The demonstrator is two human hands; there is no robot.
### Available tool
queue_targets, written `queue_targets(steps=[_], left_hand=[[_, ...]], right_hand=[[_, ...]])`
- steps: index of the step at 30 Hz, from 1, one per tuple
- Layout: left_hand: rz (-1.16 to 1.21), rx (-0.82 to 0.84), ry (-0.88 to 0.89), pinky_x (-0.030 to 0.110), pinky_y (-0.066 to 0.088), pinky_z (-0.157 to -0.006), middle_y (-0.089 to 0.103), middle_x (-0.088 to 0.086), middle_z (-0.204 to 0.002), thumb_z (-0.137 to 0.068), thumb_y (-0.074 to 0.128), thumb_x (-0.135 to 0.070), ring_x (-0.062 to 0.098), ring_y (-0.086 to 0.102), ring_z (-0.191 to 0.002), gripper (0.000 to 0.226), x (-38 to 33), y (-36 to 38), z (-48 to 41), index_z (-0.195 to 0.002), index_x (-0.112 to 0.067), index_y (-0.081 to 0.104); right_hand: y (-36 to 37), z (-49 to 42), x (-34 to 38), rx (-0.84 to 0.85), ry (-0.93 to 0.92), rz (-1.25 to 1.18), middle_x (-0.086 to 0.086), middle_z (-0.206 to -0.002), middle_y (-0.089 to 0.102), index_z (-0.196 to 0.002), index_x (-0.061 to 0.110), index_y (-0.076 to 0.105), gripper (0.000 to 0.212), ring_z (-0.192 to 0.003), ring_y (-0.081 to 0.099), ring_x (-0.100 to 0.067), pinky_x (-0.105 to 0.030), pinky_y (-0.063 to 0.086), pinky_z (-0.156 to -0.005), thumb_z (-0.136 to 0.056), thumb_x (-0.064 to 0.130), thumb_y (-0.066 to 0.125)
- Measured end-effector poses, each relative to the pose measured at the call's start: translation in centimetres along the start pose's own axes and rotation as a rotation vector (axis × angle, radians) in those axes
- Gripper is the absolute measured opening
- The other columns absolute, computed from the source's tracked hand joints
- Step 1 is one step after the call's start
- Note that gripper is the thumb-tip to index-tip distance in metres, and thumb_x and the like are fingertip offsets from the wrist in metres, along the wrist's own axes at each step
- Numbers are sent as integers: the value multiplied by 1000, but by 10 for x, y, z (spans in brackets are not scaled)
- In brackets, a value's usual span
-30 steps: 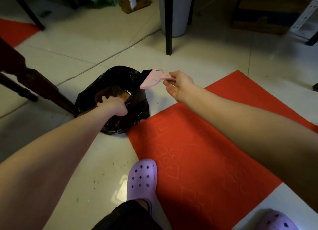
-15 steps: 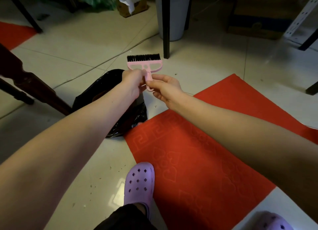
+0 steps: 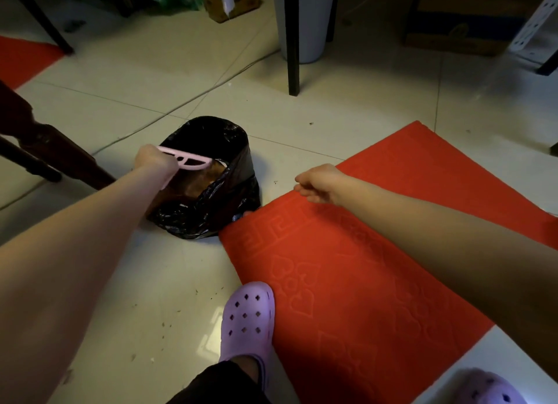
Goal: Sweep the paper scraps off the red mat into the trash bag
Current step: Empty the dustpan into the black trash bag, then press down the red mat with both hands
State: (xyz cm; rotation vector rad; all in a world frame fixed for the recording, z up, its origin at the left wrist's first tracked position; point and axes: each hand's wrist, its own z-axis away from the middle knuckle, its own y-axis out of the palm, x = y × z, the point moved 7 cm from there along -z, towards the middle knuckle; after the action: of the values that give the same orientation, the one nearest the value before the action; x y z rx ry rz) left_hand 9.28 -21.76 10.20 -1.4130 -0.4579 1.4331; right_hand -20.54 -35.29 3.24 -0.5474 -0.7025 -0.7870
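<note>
Brush: pink brush [image 3: 181,156] has passed from right to left; left hand [image 3: 155,162] grips it alone at the trash bag [image 3: 211,222] mouth.
Right hand: right hand [image 3: 320,184] has let go, loose, empty, over the mat edge.
Mat: red mat [image 3: 347,298] shows no scraps; sweep likely done.

Lilac clog [image 3: 248,319] worn, set on tiled floor [image 3: 169,283]; grey bin [image 3: 312,17] partly hidden behind black leg [image 3: 293,56]; cable [image 3: 187,101] laid across tiles.

We count 2 hands, left hand [image 3: 154,162] and right hand [image 3: 317,184]; 1 pink brush [image 3: 193,161]; 1 black trash bag [image 3: 232,150]; 2 red mats, near mat [image 3: 362,252] and far mat [image 3: 21,56]; 2 purple clogs, left clog [image 3: 247,316] and right clog [image 3: 489,388]; 1 pale bin [image 3: 314,26]; 1 cable [image 3: 211,87].
</note>
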Motion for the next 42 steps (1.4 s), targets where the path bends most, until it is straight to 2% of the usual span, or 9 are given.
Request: queue_targets(steps=[15,18,20,26,29,33,35,38,42], left_hand=[[-426,66,115,47,45,-91,51,30,-126,-82,66,-9,44,49,-118,46,-4,45,0,-122,7,51],[-474,-32,228,51,36,-101,34,26,-139,-81,71,-20,42,32,-129,65,-27,46,23,-134,0,39],[-449,-71,430,49,37,-101,34,25,-137,-83,65,-16,42,33,-127,56,-53,56,50,-132,-2,44],[-798,499,935,33,43,-96,56,15,-122,-87,58,-22,32,51,-116,34,-77,156,159,-120,-15,62],[-1116,832,848,33,50,-81,60,10,-124,-94,56,-33,27,58,-110,42,-69,205,192,-127,-8,58],[-1188,988,556,29,44,-53,52,20,-134,-101,40,-36,30,56,-95,53,-62,247,208,-136,3,45],[-1200,1010,503,34,48,-73,32,22,-151,-102,39,-38,34,50,-121,65,-47,273,225,-149,2,20],[-1149,967,476,38,21,-113,2,25,-158,-98,42,-48,40,9,-145,89,-33,290,244,-149,-7,-18],[-995,988,387,41,13,-117,-27,28,-151,-94,49,-49,44,-9,-144,94,-34,300,240,-150,-20,-22]], right_hand=[[-29,-31,-74,18,-12,483,-14,-67,58,-71,5,60,20,-41,49,-17,-17,38,-36,-88,7,49],[-39,-22,-92,-4,-154,1023,-17,-100,67,-101,7,64,22,-83,66,-31,-32,52,-69,-86,13,50],[-40,-11,-110,51,-266,1340,-15,-123,54,-121,11,52,37,-111,56,-32,-36,49,-88,-84,17,53],[-73,-2,-145,100,-262,1625,-5,-142,28,-140,20,28,94,-130,37,-27,-42,44,-97,-65,39,81],[-101,-3,-157,81,-188,1566,-3,-141,27,-141,24,24,105,-131,34,-26,-44,45,-94,-58,44,85],[-122,-1,-169,74,-181,1486,1,-140,26,-142,26,21,114,-129,31,-26,-44,49,-89,-51,49,87],[-128,1,-173,78,-154,1491,1,-140,26,-142,23,20,118,-128,31,-26,-43,49,-90,-49,49,88],[-131,4,-177,81,-120,1524,0,-140,26,-142,20,18,122,-128,33,-27,-42,49,-90,-48,48,89],[-134,9,-185,46,-68,1514,-1,-144,23,-145,17,13,125,-129,32,-26,-41,48,-91,-51,48,88]])
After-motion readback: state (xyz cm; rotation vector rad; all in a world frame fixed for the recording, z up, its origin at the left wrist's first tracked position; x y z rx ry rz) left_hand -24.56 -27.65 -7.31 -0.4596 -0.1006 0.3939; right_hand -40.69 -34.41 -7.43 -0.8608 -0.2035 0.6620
